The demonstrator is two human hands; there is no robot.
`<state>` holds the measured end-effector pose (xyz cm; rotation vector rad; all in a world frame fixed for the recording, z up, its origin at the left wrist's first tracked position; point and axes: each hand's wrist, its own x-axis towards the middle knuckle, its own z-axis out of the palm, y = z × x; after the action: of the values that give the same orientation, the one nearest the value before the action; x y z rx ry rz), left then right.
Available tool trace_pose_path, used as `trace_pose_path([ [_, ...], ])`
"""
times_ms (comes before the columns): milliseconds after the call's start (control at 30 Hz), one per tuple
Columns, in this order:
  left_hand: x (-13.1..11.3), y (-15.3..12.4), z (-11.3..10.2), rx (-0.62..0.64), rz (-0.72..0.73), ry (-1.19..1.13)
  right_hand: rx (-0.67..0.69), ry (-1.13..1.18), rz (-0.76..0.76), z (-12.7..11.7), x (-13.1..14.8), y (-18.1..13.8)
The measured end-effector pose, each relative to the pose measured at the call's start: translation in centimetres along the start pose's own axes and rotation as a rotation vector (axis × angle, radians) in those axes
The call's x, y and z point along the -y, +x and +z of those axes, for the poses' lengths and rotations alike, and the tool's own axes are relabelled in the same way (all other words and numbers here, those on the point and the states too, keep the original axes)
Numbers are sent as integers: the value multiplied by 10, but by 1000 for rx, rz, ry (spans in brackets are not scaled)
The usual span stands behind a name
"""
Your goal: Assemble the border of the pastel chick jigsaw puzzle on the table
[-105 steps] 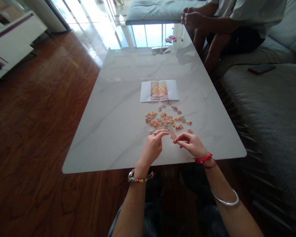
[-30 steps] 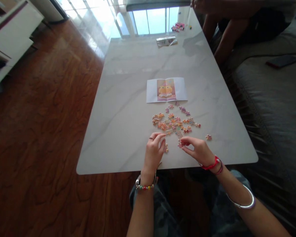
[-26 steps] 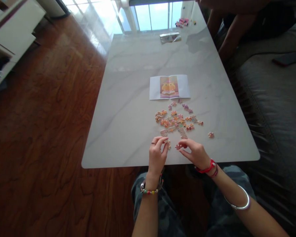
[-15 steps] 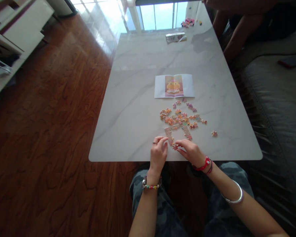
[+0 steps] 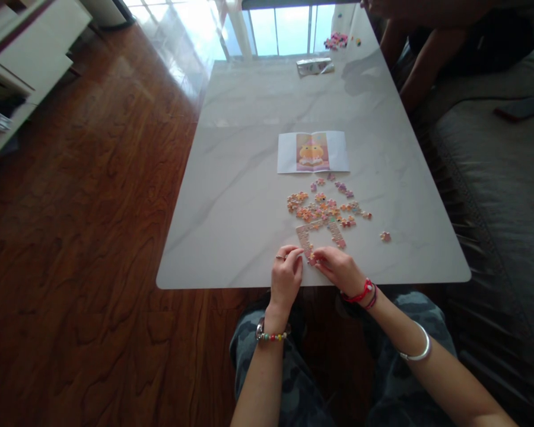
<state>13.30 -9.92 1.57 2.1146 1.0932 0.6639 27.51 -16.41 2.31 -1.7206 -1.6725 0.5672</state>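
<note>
My left hand (image 5: 286, 275) and my right hand (image 5: 337, 270) rest at the near edge of the white marble table (image 5: 231, 201), fingertips pinched together at the lower end of a joined strip of puzzle pieces (image 5: 306, 239). What each pinch holds is too small to name. A second joined strip (image 5: 337, 233) lies just right of it. Beyond them lies a scatter of loose orange and pink puzzle pieces (image 5: 324, 207). One stray piece (image 5: 385, 236) lies apart to the right. A folded reference picture (image 5: 313, 152) of a yellow figure lies farther back.
Another person (image 5: 431, 35) sits on the grey sofa (image 5: 502, 178) at the far right, with more puzzle pieces (image 5: 337, 40) and a shiny packet (image 5: 314, 65) at the table's far end. A phone (image 5: 520, 108) lies on the sofa. Wooden floor (image 5: 80, 225) is left.
Both hands have drawn closer together, from the right strip to the lower end of the left strip. The stray piece now lies off to the right. The view has shifted slightly.
</note>
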Motion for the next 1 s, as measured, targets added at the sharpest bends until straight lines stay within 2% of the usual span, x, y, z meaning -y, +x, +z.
trace_pose_path([
  [367,0,1,2,-22,22,23,-23,14,1,0,4,0],
  [500,0,1,2,-31,24,25,-95,54,60,-19,-1,-7],
  [633,-4,0,4,-79,54,44,-177,14,145,-47,-19,-13],
  [733,-14,0,11,-94,106,100,-117,44,147,-56,-30,-14],
  [867,-32,-3,28,-23,215,177,-87,48,145,-54,-34,-13],
  [1000,-42,-8,46,33,257,250,-82,0,143,-52,-37,-14],
])
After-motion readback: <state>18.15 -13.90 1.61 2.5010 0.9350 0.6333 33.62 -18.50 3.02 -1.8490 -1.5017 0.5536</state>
